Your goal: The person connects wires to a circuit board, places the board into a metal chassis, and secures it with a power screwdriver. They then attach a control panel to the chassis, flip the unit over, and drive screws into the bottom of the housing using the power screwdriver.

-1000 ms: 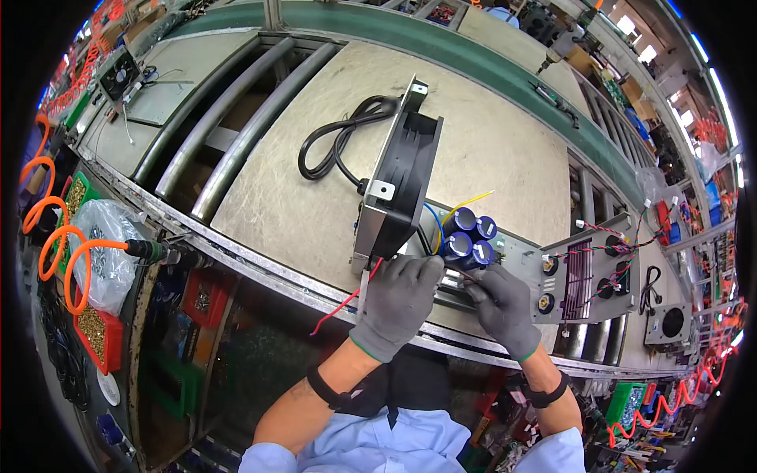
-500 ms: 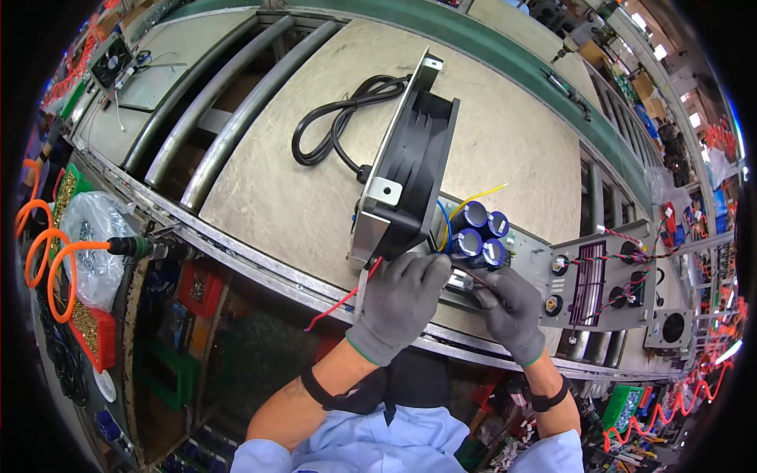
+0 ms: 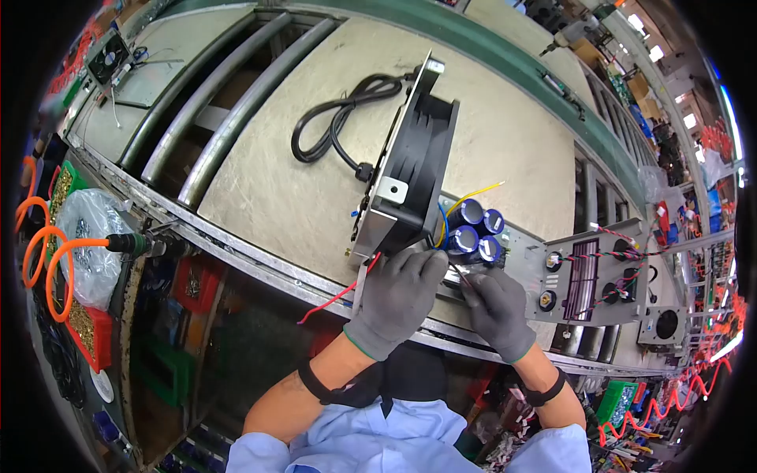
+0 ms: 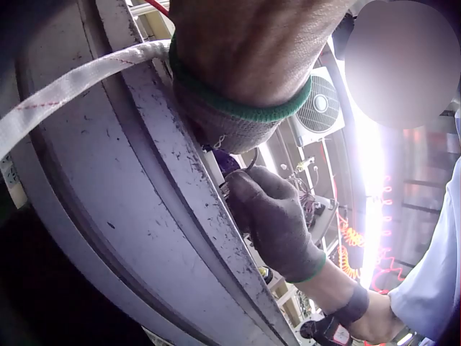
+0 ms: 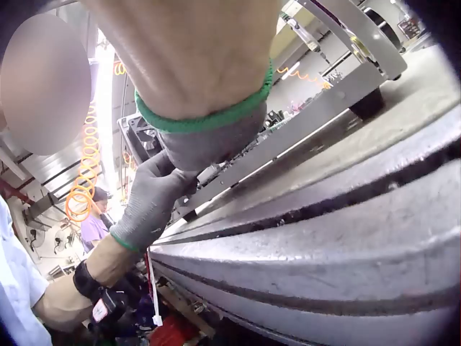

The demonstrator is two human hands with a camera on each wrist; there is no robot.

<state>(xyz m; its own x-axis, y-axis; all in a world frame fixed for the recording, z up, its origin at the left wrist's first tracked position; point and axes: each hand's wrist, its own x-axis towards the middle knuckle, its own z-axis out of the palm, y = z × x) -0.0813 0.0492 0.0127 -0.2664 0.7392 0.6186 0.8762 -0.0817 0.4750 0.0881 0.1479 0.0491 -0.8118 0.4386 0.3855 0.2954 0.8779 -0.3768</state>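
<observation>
My gloved left hand (image 3: pixel 397 298) bends its fingers down at the foot of an upright metal panel that carries a black fan (image 3: pixel 426 154). A thin dark wire (image 3: pixel 457 273) runs between both hands' fingertips. The gloved right hand (image 3: pixel 500 314) pinches it between thumb and forefinger; the left fingertips holding its other end are mostly hidden. Just beyond the fingers, several blue capacitors (image 3: pixel 464 238) stand in the open metal chassis (image 3: pixel 530 260). A yellow wire (image 3: pixel 477 191) and a blue wire rise beside them. A red wire (image 3: pixel 339 296) trails from under the left hand over the bench edge.
A looped black power cord (image 3: pixel 331 130) lies behind the panel. Metal rollers (image 3: pixel 236 118) flank the worktop on the left. The chassis's end panel (image 3: pixel 591 276), with twisted wires, stands at right. An orange coiled hose (image 3: pixel 51 260) and red parts bins (image 3: pixel 91 335) are at far left.
The right hand has shifted slightly left and its thumb and forefinger now point more upward. The left hand stays at the panel's foot. The view has moved a little; panel and chassis stay together.
</observation>
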